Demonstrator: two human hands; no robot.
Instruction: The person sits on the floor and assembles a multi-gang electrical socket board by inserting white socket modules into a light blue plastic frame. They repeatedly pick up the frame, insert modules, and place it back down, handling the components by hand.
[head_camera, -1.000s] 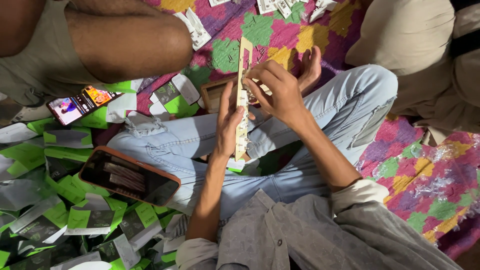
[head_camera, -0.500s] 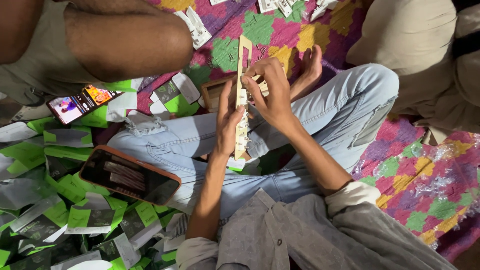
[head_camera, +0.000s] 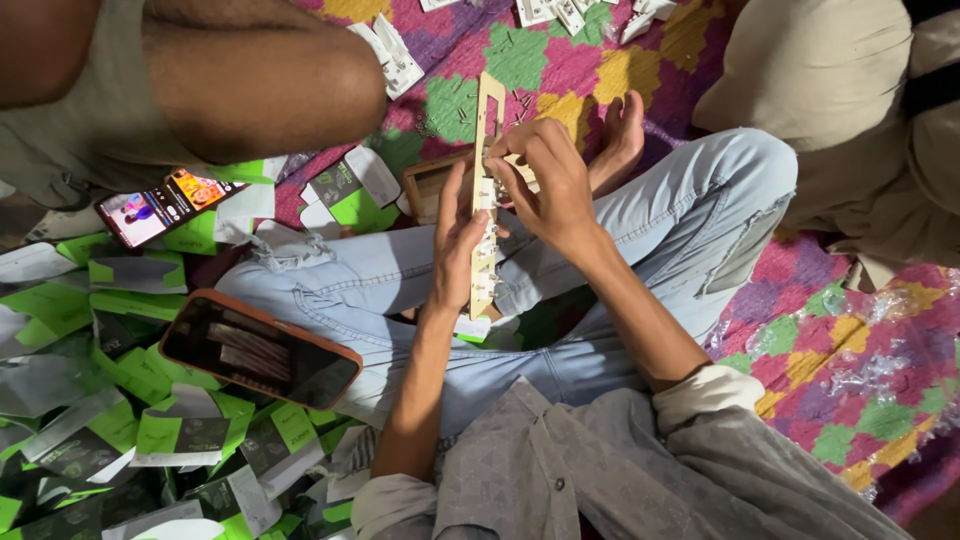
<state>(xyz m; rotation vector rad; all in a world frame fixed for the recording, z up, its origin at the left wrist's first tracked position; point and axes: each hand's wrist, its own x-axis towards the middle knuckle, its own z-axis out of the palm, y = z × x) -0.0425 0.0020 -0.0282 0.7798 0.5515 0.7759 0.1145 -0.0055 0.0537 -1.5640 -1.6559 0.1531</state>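
Wooden and long, the strip (head_camera: 486, 190) stands up over your lap, above your blue jeans (head_camera: 640, 250). Your left hand (head_camera: 458, 240) holds its side with flat fingers pressed together. Your right hand (head_camera: 545, 180) pinches a tiny piece on the strip's front.

Soft, even light is falling from above, keeping colours bright around the right hand (head_camera: 545, 185). Shadow is pooling just below the left hand (head_camera: 458, 245), between the legs. Glare is glinting on plastic film far right of the right hand. Edges are softening slightly.
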